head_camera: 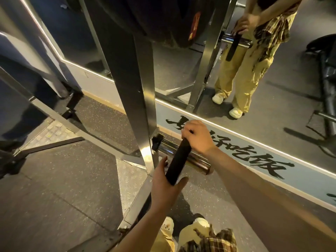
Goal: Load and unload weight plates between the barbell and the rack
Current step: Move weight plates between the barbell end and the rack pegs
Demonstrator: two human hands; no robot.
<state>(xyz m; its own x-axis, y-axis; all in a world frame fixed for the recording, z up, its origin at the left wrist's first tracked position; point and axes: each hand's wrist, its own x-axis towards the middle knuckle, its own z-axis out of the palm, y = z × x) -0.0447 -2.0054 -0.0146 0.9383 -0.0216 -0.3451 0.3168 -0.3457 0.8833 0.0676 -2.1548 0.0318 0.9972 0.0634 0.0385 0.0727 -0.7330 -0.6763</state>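
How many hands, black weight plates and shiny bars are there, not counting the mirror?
Hands: 2, the left hand and the right hand
Black weight plates: 2, the held plate and the racked plate
Shiny bars: 1, the barbell sleeve
Total: 5

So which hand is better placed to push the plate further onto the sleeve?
Probably the left hand: it grips the black plate's near edge. The right hand holds the far top edge above the chrome sleeve.
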